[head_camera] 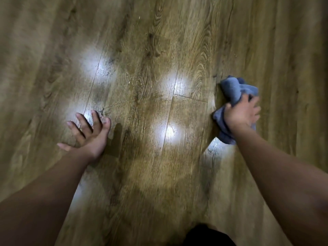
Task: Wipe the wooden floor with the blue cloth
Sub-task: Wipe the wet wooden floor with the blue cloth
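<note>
The wooden floor fills the whole view, brown planks with bright light reflections in the middle. A crumpled blue cloth lies bunched on the floor at the right. My right hand grips the cloth from above and presses it onto the planks; part of the cloth sticks out beyond the fingers and below the wrist. My left hand rests flat on the floor at the left, fingers spread and straight, holding nothing.
Small specks and dark smudges mark the planks near the middle. A dark shape, likely part of my clothing, shows at the bottom edge. Bare floor extends in every direction.
</note>
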Tool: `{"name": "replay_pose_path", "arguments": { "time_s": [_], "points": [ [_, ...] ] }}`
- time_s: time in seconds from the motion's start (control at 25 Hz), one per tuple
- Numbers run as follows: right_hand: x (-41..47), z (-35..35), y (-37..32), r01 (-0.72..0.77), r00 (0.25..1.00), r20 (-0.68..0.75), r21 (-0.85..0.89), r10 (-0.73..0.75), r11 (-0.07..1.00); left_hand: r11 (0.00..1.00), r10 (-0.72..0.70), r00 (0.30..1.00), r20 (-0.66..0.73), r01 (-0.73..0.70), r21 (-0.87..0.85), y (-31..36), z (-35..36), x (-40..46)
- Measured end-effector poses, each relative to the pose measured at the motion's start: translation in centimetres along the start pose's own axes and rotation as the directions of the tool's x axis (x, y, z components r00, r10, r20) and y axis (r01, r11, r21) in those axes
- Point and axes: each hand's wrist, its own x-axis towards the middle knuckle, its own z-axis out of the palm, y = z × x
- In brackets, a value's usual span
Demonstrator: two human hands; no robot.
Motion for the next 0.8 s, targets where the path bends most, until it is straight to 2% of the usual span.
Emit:
{"name": "replay_pose_path", "arguments": {
  "time_s": [0.08,0.12,0.2,0.24,0.32,0.4,0.48,0.52,0.6,0.64,0.8],
  "points": [
    [-1.7,0.5,-2.4,-0.029,0.998,-0.058,-0.036,0.027,0.999,0.994,-0.094,0.988,0.125,0.087,0.065,0.1,-0.3,0.4],
    [-3.7,0.9,-3.8,0.023,0.996,-0.087,-0.060,-0.028,0.998,0.990,-0.122,0.983,0.139,0.111,0.087,0.1,-0.1,0.6],
    [-9.4,1.8,-7.0,0.245,0.964,-0.077,-0.115,-0.255,0.963,0.988,-0.128,0.979,0.156,0.112,0.109,-0.2,0.0,0.7],
    [-12.3,2.3,-8.7,0.373,0.923,-0.058,-0.118,-0.381,0.920,0.987,-0.120,0.981,0.151,0.102,0.127,-0.4,0.2,0.9],
    [-18.3,3.2,-11.6,0.620,0.784,0.018,-0.072,-0.620,0.782,0.989,-0.136,0.977,0.167,0.125,0.074,-0.6,-0.2,1.0],
    [-23.5,3.9,-13.0,0.797,0.602,0.084,-0.006,-0.794,0.603,0.992,-0.119,0.982,0.147,0.111,0.062,-0.6,-0.2,0.7],
    [-24.9,4.2,-12.6,0.890,0.452,0.119,0.009,-0.884,0.457,0.995,-0.097,0.989,0.112,0.092,0.046,-0.3,-0.2,0.6],
    [-23.8,4.1,-12.2,0.909,0.409,0.137,0.026,-0.902,0.416,0.994,-0.109,0.987,0.121,0.105,0.035,-0.1,-0.4,0.5],
    [-19.6,3.6,-11.0,0.904,0.419,0.151,0.022,-0.895,0.427,0.990,-0.120,0.982,0.145,0.106,0.097,0.1,-0.5,0.4],
    [-17.0,3.1,-10.4,0.880,0.471,0.152,-0.007,-0.869,0.475,0.988,-0.115,0.981,0.157,0.097,0.119,0.0,-0.6,0.5],
    [-5.8,0.9,-5.7,0.602,0.797,0.042,-0.128,-0.602,0.788,0.983,-0.138,0.976,0.169,0.114,0.146,0.0,-0.6,0.5]
  ]
}}
